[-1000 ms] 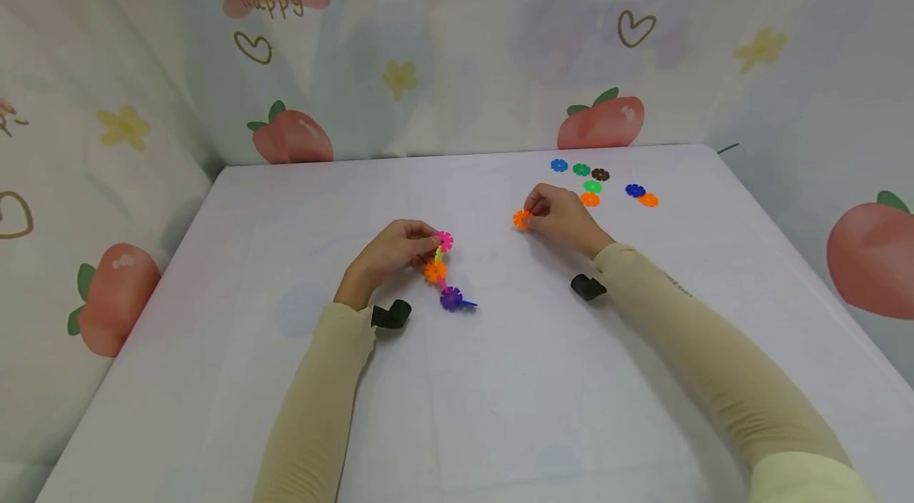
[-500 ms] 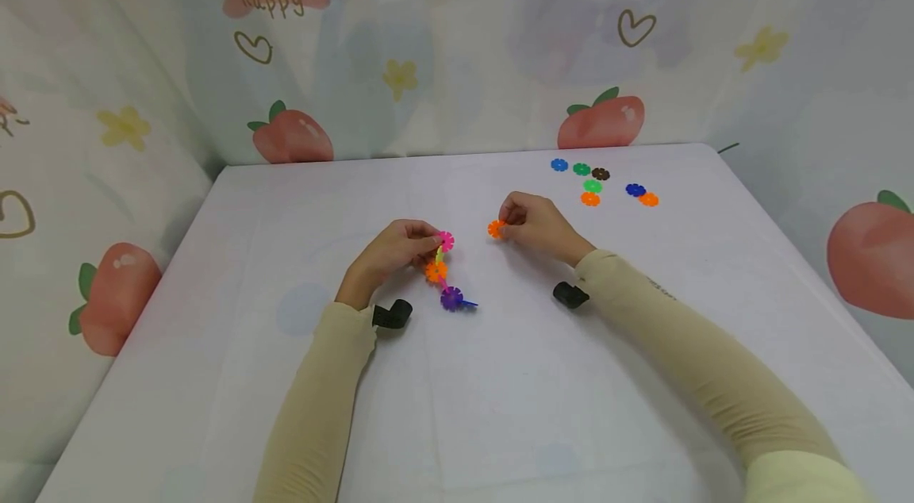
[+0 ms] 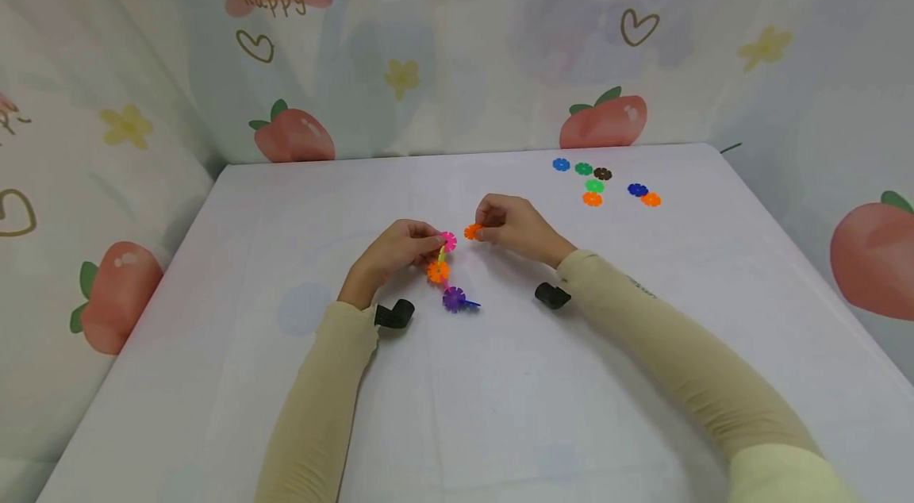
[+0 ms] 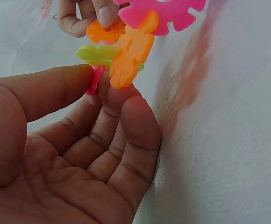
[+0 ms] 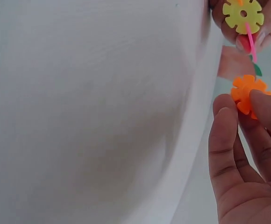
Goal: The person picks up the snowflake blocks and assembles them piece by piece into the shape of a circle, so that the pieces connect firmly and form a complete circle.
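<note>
Chain (image 3: 438, 272): slotted discs joined edge into edge; we see it trail toward us from the left hand, ending in a purple disc (image 3: 454, 299) and a blue piece (image 3: 470, 304). We cannot tell whether that end touches the table (image 3: 500, 408).
Left hand (image 3: 396, 251): fingers clamped on the pink disc (image 3: 447, 241) at the chain's far end, gripping one side only, which we think leaves the slots facing the other hand uncovered.
Right hand (image 3: 521, 227): thumb and fingers pinch an orange disc (image 3: 472, 232), probably by one side to keep its opposite rim bare; that rim is near the pink disc, yet apart.
Far discs (image 3: 594, 186): seven lying flat, beyond the right hand; the spot, we judge, suits that hand's reach and leaves room between both hands.
</note>
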Demonstrator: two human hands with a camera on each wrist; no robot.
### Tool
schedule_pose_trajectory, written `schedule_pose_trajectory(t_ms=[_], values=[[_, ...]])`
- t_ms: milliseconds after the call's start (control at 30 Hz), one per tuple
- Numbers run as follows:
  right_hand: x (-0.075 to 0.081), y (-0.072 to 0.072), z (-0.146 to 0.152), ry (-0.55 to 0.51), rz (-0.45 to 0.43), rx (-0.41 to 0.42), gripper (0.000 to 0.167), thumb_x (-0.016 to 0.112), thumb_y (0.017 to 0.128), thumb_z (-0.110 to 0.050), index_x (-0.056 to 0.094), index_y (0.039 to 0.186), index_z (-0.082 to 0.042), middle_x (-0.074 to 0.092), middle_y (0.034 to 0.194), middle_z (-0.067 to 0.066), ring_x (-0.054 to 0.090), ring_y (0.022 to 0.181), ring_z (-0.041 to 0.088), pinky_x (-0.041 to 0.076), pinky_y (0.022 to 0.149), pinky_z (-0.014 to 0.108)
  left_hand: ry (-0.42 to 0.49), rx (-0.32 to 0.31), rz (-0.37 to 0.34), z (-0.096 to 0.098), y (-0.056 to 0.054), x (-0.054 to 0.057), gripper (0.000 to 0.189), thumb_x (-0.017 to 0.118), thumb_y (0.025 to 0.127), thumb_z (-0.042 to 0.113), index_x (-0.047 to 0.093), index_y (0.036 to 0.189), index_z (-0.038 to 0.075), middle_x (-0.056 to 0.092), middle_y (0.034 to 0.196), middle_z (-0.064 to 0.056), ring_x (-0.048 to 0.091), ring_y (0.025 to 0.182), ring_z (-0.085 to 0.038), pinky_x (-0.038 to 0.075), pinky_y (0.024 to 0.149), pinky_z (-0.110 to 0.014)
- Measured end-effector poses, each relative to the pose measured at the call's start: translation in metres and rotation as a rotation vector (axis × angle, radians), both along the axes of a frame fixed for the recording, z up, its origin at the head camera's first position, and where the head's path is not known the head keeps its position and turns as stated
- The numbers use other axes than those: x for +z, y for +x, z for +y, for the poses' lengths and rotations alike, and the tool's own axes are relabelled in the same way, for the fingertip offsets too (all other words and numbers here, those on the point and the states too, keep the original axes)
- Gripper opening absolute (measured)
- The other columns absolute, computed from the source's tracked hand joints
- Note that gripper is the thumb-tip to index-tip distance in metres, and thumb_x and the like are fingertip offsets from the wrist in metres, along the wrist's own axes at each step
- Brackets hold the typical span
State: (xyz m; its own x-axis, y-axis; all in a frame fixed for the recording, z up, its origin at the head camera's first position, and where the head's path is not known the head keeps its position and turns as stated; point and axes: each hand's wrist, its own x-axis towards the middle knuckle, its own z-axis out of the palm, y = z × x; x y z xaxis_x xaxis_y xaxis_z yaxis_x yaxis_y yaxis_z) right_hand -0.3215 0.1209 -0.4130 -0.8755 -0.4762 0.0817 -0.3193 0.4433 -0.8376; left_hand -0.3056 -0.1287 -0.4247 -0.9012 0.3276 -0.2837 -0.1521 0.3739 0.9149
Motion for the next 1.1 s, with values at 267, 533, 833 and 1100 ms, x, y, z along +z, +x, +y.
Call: schedule_pose_trajectory(t_ms=[267, 533, 833, 1100], values=[[0.0, 0.001, -0.007, 0.025, 0.035, 0.029, 0.012, 0.073, 0.098, 0.005, 0.067, 0.1, -0.005, 0.072, 0.102, 0.01, 0.068, 0.097, 0.028, 0.059, 0.091, 0.04, -0.023, 0.008, 0.008, 0.004, -0.001, 0.0, 0.025, 0.067, 0.108, 0.022, 0.075, 0.117, 0.0, 0.067, 0.092, -0.008, 0.059, 0.084, -0.021, 0.05, 0.076, -0.028], [-0.003, 0.0, -0.009, 0.037, 0.098, 0.078, 0.015, 0.071, 0.097, 0.01, 0.068, 0.099, -0.004, 0.073, 0.1, 0.01, 0.07, 0.1, 0.027, 0.058, 0.096, 0.043, -0.019, -0.001, 0.008, 0.005, -0.001, -0.002, 0.024, 0.067, 0.108, 0.021, 0.074, 0.115, -0.001, 0.066, 0.091, -0.008, 0.058, 0.082, -0.021, 0.051, 0.076, -0.028], [-0.004, -0.001, -0.017, 0.102, 0.185, 0.124, 0.018, 0.073, 0.095, 0.012, 0.07, 0.095, -0.006, 0.074, 0.094, 0.006, 0.071, 0.093, 0.024, 0.059, 0.093, 0.041, -0.073, 0.012, 0.03, 0.006, 0.001, -0.001, 0.019, 0.067, 0.108, 0.018, 0.075, 0.112, 0.001, 0.066, 0.093, -0.007, 0.058, 0.083, -0.021, 0.05, 0.077, -0.029], [-0.001, 0.001, -0.024, 0.161, 0.261, 0.144, 0.017, 0.074, 0.095, 0.012, 0.071, 0.094, -0.005, 0.073, 0.09, 0.006, 0.066, 0.085, 0.023, 0.059, 0.087, 0.037, -0.118, 0.043, 0.045, 0.006, 0.001, 0.002, 0.017, 0.067, 0.108, 0.014, 0.075, 0.107, 0.0, 0.065, 0.094, -0.008, 0.058, 0.082, -0.021, 0.051, 0.075, -0.028]])
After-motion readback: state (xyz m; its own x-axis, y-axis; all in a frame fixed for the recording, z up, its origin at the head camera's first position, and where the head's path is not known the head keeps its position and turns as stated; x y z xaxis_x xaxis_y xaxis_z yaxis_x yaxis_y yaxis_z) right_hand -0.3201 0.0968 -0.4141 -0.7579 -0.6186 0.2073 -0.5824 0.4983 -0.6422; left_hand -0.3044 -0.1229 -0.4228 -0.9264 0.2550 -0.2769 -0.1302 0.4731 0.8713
